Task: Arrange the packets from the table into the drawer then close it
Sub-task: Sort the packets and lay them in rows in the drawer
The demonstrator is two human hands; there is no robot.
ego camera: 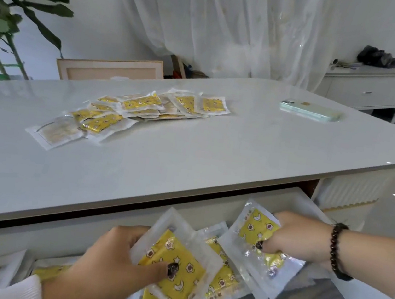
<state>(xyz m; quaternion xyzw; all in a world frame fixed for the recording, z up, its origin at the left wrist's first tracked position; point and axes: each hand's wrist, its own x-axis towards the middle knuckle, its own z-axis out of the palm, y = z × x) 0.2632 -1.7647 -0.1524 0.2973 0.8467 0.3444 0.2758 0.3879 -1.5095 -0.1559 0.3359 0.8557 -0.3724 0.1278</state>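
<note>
Left hand (111, 263) grip pinching a yellow packet (173, 269), right hand (297, 237) grip clutching another packet (254, 228), both over open drawer (110, 233)

Roughly twenty packets (131, 113), one phone (310, 110), two hands (111, 261).

Yellow packets, pale everything else

The packet in my left hand (111, 261) (176, 262) is clear-edged plastic around a yellow panel printed with white moons, white stars and small brown-centred flowers; the packet in my right hand (297, 240) (256, 232) carries the same print. The packets heaped on the table (146, 110) show that yellow too. The table (215, 156) is glossy pale grey-white, the drawer (112, 216) white. My nails are dark, my bracelet (336, 250) dark beads, my sleeve (22, 289) white. The phone (309, 110) is mint green.
</note>
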